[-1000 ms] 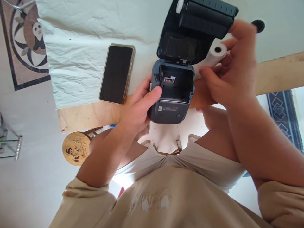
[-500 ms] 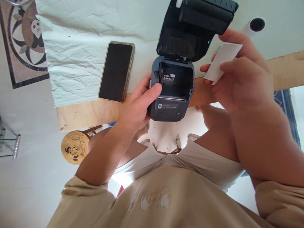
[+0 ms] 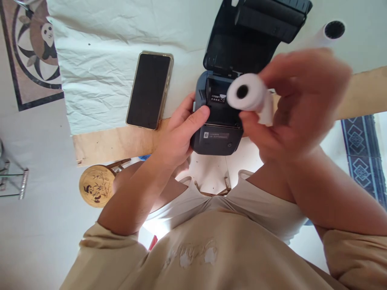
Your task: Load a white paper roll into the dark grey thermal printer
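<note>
My left hand (image 3: 189,127) is closed round the left side of a dark label printer (image 3: 218,143), its thumb over the rim of the paper bay. The printer's lid (image 3: 242,50) is raised, and a small white-print sticker shows inside the bay. My right hand (image 3: 305,96), blurred by motion, grips a small white paper roll (image 3: 255,94) by its sides. The roll's round end with a dark core hole faces me, just above the right part of the bay. It hides that side of the bay.
A phone (image 3: 148,90) lies on the pale cloth (image 3: 96,72) to the left. Another white roll (image 3: 325,38) with a dark core rests at the upper right. The table's wooden edge (image 3: 117,143) runs across in front. A round panda-patterned stool (image 3: 96,185) stands lower left.
My right hand has turned and moved left, bringing the paper roll from beside the printer to over its bay. The roll's end now faces me. My left hand still holds the printer.
</note>
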`<move>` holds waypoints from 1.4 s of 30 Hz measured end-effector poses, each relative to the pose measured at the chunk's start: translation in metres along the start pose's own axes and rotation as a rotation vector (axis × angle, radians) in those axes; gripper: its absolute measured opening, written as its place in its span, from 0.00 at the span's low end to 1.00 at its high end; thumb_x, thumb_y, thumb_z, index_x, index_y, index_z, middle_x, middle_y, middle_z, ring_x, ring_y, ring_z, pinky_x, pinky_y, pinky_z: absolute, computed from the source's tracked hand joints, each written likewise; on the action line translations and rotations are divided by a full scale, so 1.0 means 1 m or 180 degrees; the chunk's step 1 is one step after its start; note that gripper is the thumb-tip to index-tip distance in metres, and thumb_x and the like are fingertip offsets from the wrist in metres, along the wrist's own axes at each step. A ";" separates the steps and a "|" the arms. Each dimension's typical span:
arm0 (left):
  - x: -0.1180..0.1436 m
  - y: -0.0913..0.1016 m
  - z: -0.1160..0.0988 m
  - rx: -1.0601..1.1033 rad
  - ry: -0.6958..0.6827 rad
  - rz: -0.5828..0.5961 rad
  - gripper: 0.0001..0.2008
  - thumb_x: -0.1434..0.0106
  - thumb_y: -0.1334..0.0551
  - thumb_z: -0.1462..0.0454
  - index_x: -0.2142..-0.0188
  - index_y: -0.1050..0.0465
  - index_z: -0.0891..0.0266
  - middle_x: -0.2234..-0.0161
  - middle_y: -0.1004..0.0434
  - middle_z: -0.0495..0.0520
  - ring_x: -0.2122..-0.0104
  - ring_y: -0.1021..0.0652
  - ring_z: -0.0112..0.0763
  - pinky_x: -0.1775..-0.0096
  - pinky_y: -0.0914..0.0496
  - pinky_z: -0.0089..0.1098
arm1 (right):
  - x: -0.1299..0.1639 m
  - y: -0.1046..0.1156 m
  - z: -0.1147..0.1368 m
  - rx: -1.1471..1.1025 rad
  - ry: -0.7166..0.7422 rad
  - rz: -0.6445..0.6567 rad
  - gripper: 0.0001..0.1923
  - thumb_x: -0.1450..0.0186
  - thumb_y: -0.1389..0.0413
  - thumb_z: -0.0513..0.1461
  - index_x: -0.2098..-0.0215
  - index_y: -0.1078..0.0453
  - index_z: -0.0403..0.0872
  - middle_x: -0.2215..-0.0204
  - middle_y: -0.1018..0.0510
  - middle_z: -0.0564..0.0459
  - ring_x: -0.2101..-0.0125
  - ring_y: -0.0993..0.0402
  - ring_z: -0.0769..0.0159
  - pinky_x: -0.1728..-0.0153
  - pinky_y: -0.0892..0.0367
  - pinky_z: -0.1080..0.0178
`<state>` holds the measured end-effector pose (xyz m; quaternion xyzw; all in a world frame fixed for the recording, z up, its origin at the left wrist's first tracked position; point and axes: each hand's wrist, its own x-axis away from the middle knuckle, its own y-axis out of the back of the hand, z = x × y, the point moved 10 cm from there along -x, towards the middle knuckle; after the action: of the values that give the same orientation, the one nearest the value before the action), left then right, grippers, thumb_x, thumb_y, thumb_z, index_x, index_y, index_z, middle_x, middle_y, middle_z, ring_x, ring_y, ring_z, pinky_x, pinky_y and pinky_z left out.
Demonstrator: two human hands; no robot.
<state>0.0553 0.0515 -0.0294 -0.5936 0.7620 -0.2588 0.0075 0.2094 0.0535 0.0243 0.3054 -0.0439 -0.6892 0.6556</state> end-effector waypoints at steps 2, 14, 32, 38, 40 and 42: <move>0.000 0.000 -0.001 -0.0024 -0.0011 -0.0011 0.11 0.31 0.38 0.60 0.52 0.29 0.62 0.57 0.19 0.52 0.51 0.18 0.34 0.68 0.24 0.20 | -0.001 -0.001 0.022 0.0295 0.0563 -0.0223 0.13 0.39 0.41 0.40 0.55 0.32 0.53 0.58 0.23 0.51 0.52 0.25 0.60 0.51 0.28 0.54; 0.003 0.001 -0.001 -0.0210 0.0005 -0.0080 0.12 0.33 0.37 0.58 0.52 0.28 0.60 0.57 0.18 0.51 0.58 0.16 0.31 0.68 0.25 0.21 | 0.009 0.003 0.039 0.0588 0.1307 -0.0494 0.10 0.42 0.43 0.28 0.67 0.33 0.49 0.61 0.20 0.55 0.61 0.23 0.64 0.62 0.30 0.58; 0.000 0.002 -0.003 -0.0498 -0.0146 0.0256 0.23 0.44 0.26 0.62 0.51 0.30 0.57 0.64 0.22 0.45 0.64 0.21 0.28 0.64 0.25 0.26 | 0.033 -0.012 0.057 0.0558 0.1840 -0.0089 0.09 0.33 0.42 0.46 0.63 0.31 0.50 0.65 0.21 0.58 0.61 0.24 0.66 0.61 0.36 0.58; -0.001 0.000 -0.001 -0.0134 -0.0243 0.0531 0.26 0.44 0.29 0.73 0.48 0.32 0.59 0.62 0.21 0.46 0.68 0.20 0.22 0.70 0.24 0.20 | 0.025 -0.004 0.049 0.0841 0.1650 -0.0214 0.09 0.37 0.40 0.34 0.59 0.34 0.47 0.64 0.20 0.57 0.70 0.29 0.69 0.67 0.35 0.61; -0.001 0.001 -0.001 -0.0085 -0.0276 0.0607 0.26 0.44 0.30 0.73 0.47 0.32 0.58 0.61 0.21 0.46 0.67 0.20 0.23 0.69 0.23 0.20 | 0.024 -0.006 0.049 0.0816 0.1569 -0.0172 0.10 0.38 0.40 0.33 0.60 0.34 0.47 0.65 0.20 0.57 0.71 0.31 0.70 0.69 0.35 0.61; -0.001 0.000 -0.001 -0.0045 -0.0303 0.0656 0.25 0.43 0.30 0.73 0.48 0.31 0.57 0.60 0.20 0.47 0.66 0.19 0.24 0.67 0.22 0.22 | 0.024 -0.007 0.050 0.0798 0.1560 -0.0148 0.10 0.38 0.40 0.31 0.61 0.34 0.47 0.66 0.20 0.57 0.71 0.31 0.70 0.68 0.35 0.61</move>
<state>0.0552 0.0528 -0.0293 -0.5238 0.8196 -0.2227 0.0661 0.1801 0.0152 0.0524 0.5427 0.0381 -0.5987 0.5878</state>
